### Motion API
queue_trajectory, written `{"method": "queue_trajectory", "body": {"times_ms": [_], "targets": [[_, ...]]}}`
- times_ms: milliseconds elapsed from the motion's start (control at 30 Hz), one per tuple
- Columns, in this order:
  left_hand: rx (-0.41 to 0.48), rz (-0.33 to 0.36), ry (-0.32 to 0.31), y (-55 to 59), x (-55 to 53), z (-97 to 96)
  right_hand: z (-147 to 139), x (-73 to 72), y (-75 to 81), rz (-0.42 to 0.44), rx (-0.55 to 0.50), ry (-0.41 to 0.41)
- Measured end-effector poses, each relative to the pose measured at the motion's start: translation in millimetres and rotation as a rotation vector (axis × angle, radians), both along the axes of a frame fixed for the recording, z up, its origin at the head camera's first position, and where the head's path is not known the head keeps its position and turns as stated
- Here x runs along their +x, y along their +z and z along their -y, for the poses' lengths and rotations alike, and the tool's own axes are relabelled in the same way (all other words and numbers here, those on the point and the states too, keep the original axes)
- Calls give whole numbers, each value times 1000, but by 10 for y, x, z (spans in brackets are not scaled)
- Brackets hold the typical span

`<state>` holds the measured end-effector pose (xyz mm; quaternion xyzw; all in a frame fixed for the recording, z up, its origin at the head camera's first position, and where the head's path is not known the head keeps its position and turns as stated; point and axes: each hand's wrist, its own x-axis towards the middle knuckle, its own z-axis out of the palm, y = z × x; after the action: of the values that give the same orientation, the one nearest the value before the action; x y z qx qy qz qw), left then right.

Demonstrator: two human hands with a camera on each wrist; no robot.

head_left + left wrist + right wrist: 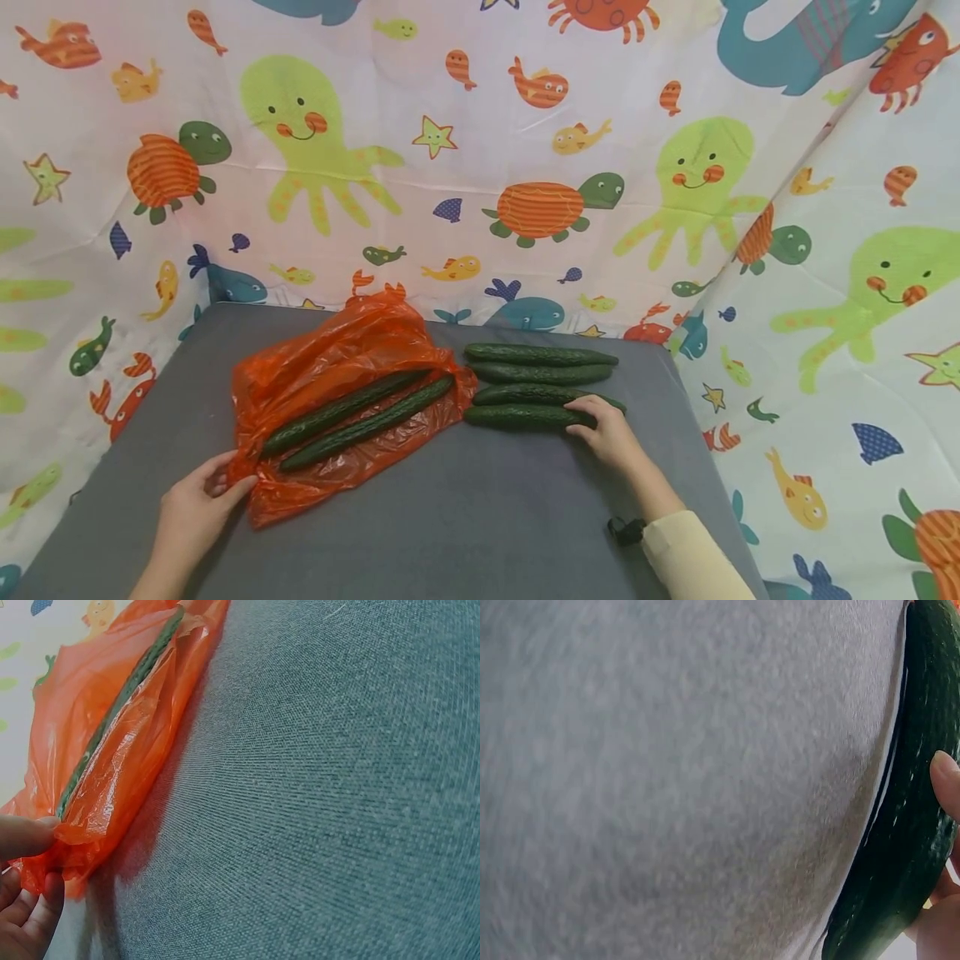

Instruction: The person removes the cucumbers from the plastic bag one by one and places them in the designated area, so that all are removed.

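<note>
My left hand [197,507] pinches the near left corner of an orange plastic bag [315,358], thumb above and fingers below, as the left wrist view also shows. Two long dark green cucumbers [367,423] lie at the bag, framed by its crumpled film. To the right of the bag, several more cucumbers [540,356] lie side by side on the grey surface. At the right end of the nearest cucumber [517,415], my right hand [609,432] grips it between thumb and fingers. That cucumber [907,817] fills the right edge of the right wrist view.
The grey cloth-covered table [450,533] extends in front of the bag and cucumbers. A white curtain [465,167] printed with sea animals hangs behind and along both sides. A small black object [626,532] sits at my right sleeve cuff.
</note>
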<state>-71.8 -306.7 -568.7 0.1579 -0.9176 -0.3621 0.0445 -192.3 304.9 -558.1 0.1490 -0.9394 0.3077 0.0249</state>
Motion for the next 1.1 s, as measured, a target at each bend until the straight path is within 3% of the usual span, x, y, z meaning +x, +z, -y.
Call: {"method": "queue_trajectory", "body": {"times_ms": [567,867,1100], "targets": [[14,19,15,-4,6,-19,-90,-82,-91,20,37,12],[10,32,22,-6,5,-22,-71,-81,-109,-34,93,17],[12,29,13,0,2,-27,-64,-86,-117,-58,102,-41]]}}
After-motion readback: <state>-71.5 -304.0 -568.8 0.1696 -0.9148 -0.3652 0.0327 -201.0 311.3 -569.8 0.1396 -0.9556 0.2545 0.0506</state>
